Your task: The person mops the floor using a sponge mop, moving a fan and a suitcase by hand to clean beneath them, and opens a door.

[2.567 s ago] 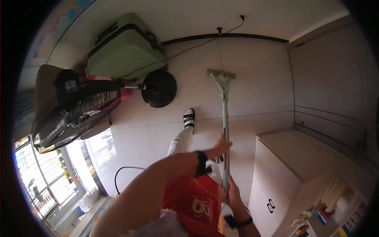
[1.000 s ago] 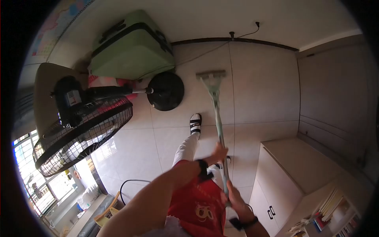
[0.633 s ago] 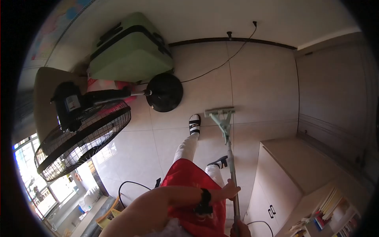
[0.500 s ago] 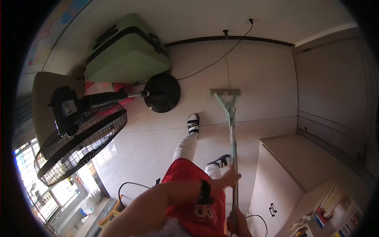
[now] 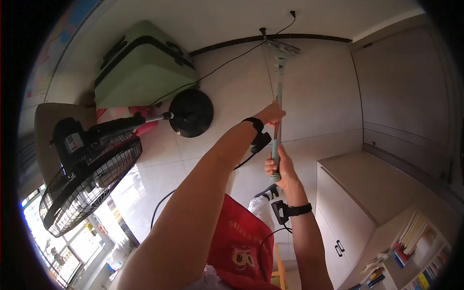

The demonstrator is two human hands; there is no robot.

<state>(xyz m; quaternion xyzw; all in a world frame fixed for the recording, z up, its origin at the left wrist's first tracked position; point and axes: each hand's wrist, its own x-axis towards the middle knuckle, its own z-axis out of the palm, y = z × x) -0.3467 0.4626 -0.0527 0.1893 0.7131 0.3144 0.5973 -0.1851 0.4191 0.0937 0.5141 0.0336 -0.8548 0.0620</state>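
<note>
Clasping the pole (image 5: pixel 279 91) of a sponge mop (image 5: pixel 279 83), the left hand (image 5: pixel 269 114) is at two o'clock; the right hand (image 5: pixel 282 168), at four, clamps its handgrip (image 5: pixel 276 147); the mop head (image 5: pixel 283 48), at one, nears the skirting (image 5: pixel 227 44).

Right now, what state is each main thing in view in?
Mop: held out, head near the dark skirting; contact unclear
Left hand: closed around the mop
Right hand: closed around the mop, at its near end
Green suitcase: shut
Fan: standing; running or not, cannot tell
Black cord: loose, apparently plugged in
Cabinet doors: shut
</note>
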